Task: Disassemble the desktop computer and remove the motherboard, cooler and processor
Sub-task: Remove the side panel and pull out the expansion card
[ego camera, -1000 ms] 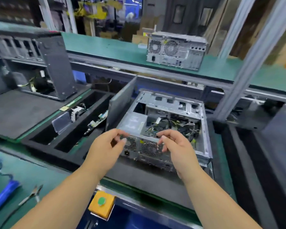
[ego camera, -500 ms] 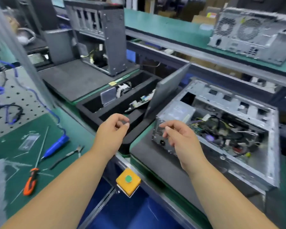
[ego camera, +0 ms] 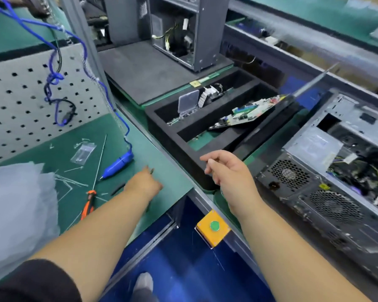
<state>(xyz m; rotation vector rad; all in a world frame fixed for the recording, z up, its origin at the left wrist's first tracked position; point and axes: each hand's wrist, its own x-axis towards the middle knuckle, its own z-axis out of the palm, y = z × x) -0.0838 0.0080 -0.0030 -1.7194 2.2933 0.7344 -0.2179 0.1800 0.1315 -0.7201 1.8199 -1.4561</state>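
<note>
My left hand (ego camera: 143, 184) has left the computer (ego camera: 327, 182) and closes on pliers (ego camera: 151, 171); my right hand (ego camera: 225, 168) hangs released, so cable cutting likely comes next.

I see green bench mat (ego camera: 162, 162) carrying blue electric screwdriver (ego camera: 117, 164), orange-handled screwdriver (ego camera: 88, 203), thin rod (ego camera: 99, 161), small clear bag (ego camera: 83, 153), scattered cable-tie scraps. Black foam tray (ego camera: 183, 147) just beside, right; computer case (ego camera: 327, 171) on dark pad.

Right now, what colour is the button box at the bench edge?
Yellow box with a green button; head view.
</note>
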